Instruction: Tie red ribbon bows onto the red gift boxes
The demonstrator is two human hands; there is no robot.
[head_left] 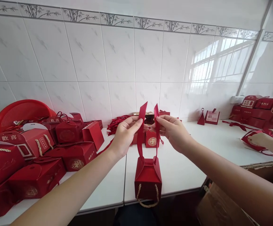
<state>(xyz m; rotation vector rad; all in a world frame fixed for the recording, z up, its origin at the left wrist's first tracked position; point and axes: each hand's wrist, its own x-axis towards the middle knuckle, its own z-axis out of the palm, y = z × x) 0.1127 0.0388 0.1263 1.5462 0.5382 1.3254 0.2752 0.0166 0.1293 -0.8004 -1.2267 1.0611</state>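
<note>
A small red gift box [148, 179] with a gold rope handle hanging down its front is at the table's front edge. Two ends of a red ribbon [140, 141] rise from the top of the box. My left hand [128, 133] pinches the left ribbon end between thumb and fingers. The right ribbon end is pinched in my right hand [173, 130], level with the left one. Both ribbon tips stick up above my fingers, apart from each other.
Red boxes [77, 157] are piled at the left before a red basket [23, 110]. Ribbons [117, 124] and small boxes lie behind my hands. Farther right are stacked boxes [249, 116], another person's hands [262, 139] and a cardboard box [263, 179].
</note>
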